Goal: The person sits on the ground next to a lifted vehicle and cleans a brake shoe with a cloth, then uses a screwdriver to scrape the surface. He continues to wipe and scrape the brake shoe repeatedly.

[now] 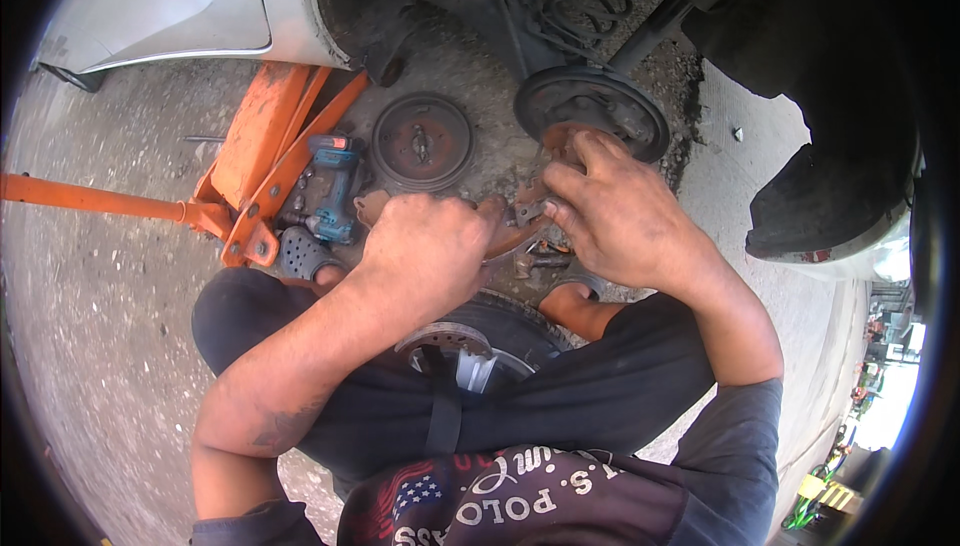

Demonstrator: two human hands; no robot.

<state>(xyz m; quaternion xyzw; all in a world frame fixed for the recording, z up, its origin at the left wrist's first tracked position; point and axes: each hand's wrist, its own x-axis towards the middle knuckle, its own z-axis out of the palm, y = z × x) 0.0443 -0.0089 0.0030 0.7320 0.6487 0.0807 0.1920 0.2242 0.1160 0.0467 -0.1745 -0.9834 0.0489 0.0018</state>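
Both my hands are together in front of me, working on rusty, curved brake shoes. My left hand (428,244) is closed in a fist around one brake shoe (513,238), whose ends stick out either side. On the right, my right hand (618,208) has its fingers bent over a second rusty shoe (580,134), with the thumb by a small metal bracket (528,212) between the hands. Just beyond lies the round backing plate (530,106) on the car's axle. The fingers of my left hand hide most of what they grip.
A rusty brake drum (422,104) lies on the ground near a teal cordless impact wrench (338,191). At left stands an orange jack (262,136) with a long handle. A wheel (525,318) is beneath me. A coil spring (605,1) and white car body (180,6) are above.
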